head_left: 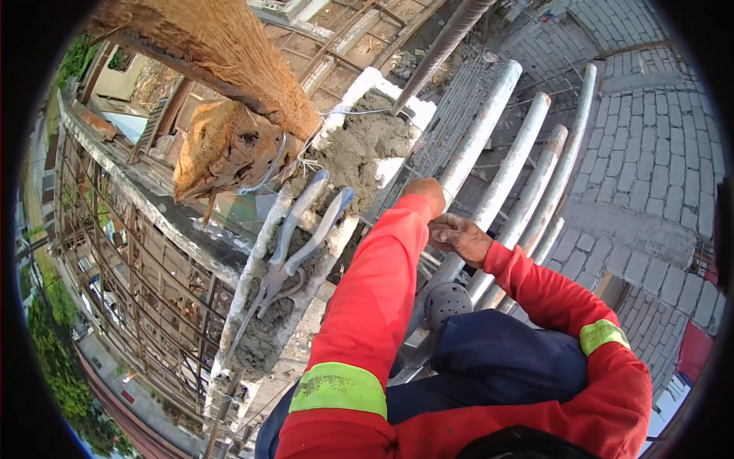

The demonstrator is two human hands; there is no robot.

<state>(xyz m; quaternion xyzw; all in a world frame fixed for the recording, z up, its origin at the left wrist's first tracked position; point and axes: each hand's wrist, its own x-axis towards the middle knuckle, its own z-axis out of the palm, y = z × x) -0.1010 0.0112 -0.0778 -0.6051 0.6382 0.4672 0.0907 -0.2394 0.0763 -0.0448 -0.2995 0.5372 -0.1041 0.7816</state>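
Note:
My left hand (427,193) is closed beside the nearest pale metal pipe (480,131), its fingers mostly hidden behind the red sleeve. Just below it, my right hand (463,238) has its fingers curled in toward the left one, against the same pipe. A thin strand, perhaps wire, shows by the pipe at the left hand; what the fingers pinch cannot be made out. To the left, pliers (284,264) with grey-blue handles lie spread on the block wall (336,256), over rough grey mortar (355,145).
A thick timber (267,61) and a wooden block (229,149), bound with wire, overhang the wall at upper left. A steel rebar (443,53) rises from the mortar. More pipes (514,167) slope alongside, with my grey clog (447,304) among them. Metal framing (145,268) drops away left.

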